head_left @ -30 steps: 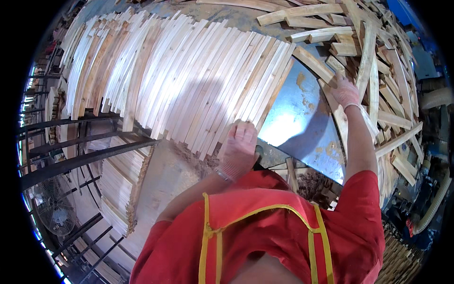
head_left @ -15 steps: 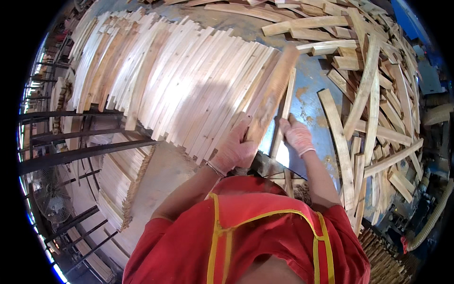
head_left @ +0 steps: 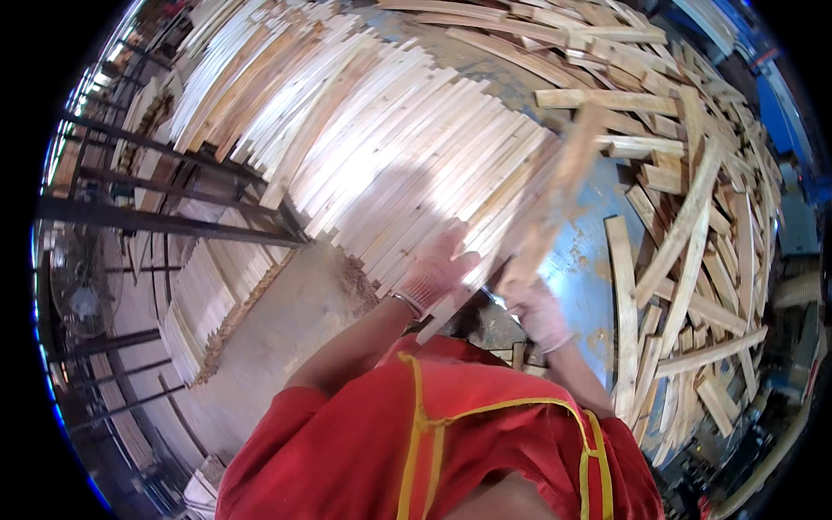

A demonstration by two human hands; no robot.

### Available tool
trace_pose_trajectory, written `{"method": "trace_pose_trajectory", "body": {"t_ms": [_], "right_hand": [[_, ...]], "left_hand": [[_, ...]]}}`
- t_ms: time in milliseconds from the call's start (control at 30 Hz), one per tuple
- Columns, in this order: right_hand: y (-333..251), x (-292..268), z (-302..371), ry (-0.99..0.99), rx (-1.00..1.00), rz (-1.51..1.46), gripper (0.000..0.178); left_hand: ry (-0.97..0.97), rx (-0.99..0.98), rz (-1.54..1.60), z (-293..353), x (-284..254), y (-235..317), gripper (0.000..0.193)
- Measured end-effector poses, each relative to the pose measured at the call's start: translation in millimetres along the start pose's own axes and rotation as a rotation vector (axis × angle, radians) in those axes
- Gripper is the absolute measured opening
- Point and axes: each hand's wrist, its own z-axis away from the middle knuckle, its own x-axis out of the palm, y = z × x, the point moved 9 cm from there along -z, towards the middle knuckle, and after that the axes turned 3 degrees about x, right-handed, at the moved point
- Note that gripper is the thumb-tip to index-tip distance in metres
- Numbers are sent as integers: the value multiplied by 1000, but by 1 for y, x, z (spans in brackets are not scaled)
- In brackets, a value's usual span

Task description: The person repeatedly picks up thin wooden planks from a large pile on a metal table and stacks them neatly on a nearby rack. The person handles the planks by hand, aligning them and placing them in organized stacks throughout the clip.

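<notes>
One plank, probably stiff and light, points toward one o'clock; the right hand pinches its near end, a sound hold; the left hand, thumb spread, touches strips.

Strips lie side by side on the worktop across the upper left of the frame; loose boards heap along the right. Between them my right fingers hold one board, my left fingers by the strips' lower ends.

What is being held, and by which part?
The right hand holds a long brown wooden board by its near end; whether the left hand grips anything cannot be told.
</notes>
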Motion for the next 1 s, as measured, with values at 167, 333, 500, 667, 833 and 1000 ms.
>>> {"method": "trace_pose_trajectory", "body": {"t_ms": [167, 333, 500, 667, 833, 1000], "right_hand": [[-257, -118, 33, 251, -882, 84, 26], [-277, -114, 20, 358, -807, -19, 9], [-88, -107, -59, 439, -435, 311, 31], [-69, -128, -79, 448, -380, 263, 87], [-91, -153, -78, 349, -380, 80, 96], [-149, -133, -58, 622, 20, 1214, 88]], "left_hand": [[478, -19, -430, 35, -133, -45, 70], [986, -542, 137, 82, -226, -119, 62], [937, -633, 1055, 48, -185, -193, 42], [744, -701, 994, 82, -91, -131, 27], [-48, -362, -197, 66, -79, -103, 47], [27, -301, -474, -69, -105, -42, 81]]}}
